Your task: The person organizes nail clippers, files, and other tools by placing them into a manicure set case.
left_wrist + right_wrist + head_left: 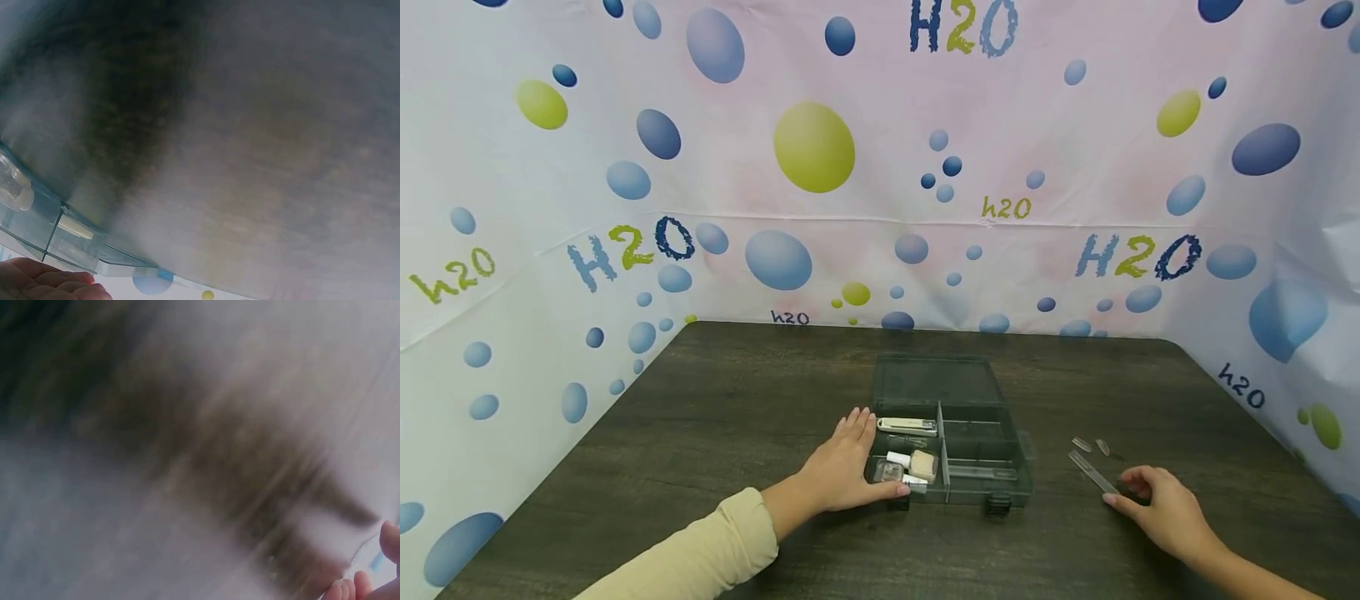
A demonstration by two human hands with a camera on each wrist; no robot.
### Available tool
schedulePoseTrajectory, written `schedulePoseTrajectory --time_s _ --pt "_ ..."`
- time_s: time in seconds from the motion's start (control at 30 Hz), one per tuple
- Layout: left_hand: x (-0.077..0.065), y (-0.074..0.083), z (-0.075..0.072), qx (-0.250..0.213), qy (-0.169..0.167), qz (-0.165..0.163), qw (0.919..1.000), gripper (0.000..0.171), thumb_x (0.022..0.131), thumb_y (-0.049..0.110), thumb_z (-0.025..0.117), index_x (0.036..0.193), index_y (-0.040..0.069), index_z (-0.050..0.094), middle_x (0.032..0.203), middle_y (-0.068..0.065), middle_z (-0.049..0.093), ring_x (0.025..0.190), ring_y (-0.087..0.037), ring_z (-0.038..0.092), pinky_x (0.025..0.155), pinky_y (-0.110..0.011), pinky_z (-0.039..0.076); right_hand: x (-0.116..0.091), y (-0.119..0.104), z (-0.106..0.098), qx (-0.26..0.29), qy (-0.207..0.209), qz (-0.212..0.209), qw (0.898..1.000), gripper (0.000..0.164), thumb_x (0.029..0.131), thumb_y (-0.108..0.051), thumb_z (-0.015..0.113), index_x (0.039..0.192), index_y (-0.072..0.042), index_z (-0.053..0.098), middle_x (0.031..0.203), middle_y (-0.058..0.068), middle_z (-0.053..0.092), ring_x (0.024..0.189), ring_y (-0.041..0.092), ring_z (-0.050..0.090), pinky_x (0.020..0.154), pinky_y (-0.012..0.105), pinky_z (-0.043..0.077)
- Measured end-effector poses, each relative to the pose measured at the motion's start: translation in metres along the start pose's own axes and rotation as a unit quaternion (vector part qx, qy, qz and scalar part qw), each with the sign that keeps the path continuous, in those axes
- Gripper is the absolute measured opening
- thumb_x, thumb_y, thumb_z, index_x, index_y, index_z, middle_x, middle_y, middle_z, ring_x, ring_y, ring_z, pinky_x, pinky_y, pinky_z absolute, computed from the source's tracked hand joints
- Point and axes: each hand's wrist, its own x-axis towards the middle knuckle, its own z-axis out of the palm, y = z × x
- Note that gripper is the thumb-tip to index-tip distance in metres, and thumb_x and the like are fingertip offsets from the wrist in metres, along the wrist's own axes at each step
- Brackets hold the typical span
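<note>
A smoky see-through compartment box (992,498) lies on the table with its lid (936,379) folded back. My left hand (850,467) rests against its left side, fingers extended and thumb along the front edge. Inside, on the left, are a cream nail clipper (907,427) and small nail polish bottles (922,465). A clear strip (981,473) lies in the front right compartment. To the right of the box, my right hand (1165,508) pinches the near end of a clear plastic divider (1090,472) between thumb and fingers. Both wrist views are mostly blurred.
Two small clear pieces, one a short divider (1082,444) and the other a curved-looking piece (1102,447), lie just beyond the right hand. Latches (997,503) stick out from the box's front. A bubble-printed curtain (880,167) closes off the table's (760,392) back and sides.
</note>
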Motion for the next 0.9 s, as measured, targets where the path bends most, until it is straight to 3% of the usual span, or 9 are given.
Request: schedulePoseTrajectory --time_s 0.23,0.43,0.67,0.9 --pt "0.0 0.001 0.0 0.001 0.0 0.002 1.0 0.104 0.078 0.071 0.052 0.145 -0.004 0.023 0.151 -0.022 0.022 0.142 -0.035 0.018 0.114 -0.046 0.024 -0.002 -0.003 0.002 0.005 -0.015 0.008 1.0 0.036 0.08 -0.025 0.072 0.09 0.008 0.059 0.083 0.013 0.056 0.075 0.019 0.054 0.064 0.037 0.048" --pt "0.0 0.001 -0.001 0.0 -0.003 -0.001 1.0 0.105 0.078 0.071 0.052 0.146 -0.003 0.022 0.152 -0.021 0.021 0.143 -0.034 0.017 0.115 -0.045 0.023 -0.001 -0.005 0.003 0.003 -0.021 0.017 1.0 0.022 0.083 -0.016 0.068 0.081 0.003 0.057 0.075 0.007 0.052 0.068 0.015 0.045 0.058 0.028 0.037" --pt "0.0 0.0 -0.002 0.0 -0.003 -0.002 1.0 0.105 0.078 0.071 0.052 0.146 -0.002 0.022 0.152 -0.021 0.02 0.143 -0.033 0.016 0.115 -0.045 0.022 0.005 -0.01 -0.002 0.0 -0.046 0.019 0.999 0.018 0.084 -0.011 0.065 0.078 0.002 0.055 0.07 0.004 0.052 0.063 0.014 0.044 0.056 0.028 0.036" --pt "0.0 0.0 -0.002 -0.001 -0.005 -0.005 1.0 0.105 0.077 0.072 0.052 0.146 -0.002 0.021 0.152 -0.021 0.02 0.143 -0.033 0.016 0.115 -0.045 0.023 0.007 -0.014 -0.005 -0.006 -0.042 0.011 0.999 0.014 0.085 -0.005 0.062 0.078 0.005 0.057 0.069 0.005 0.054 0.062 0.014 0.046 0.054 0.028 0.037"
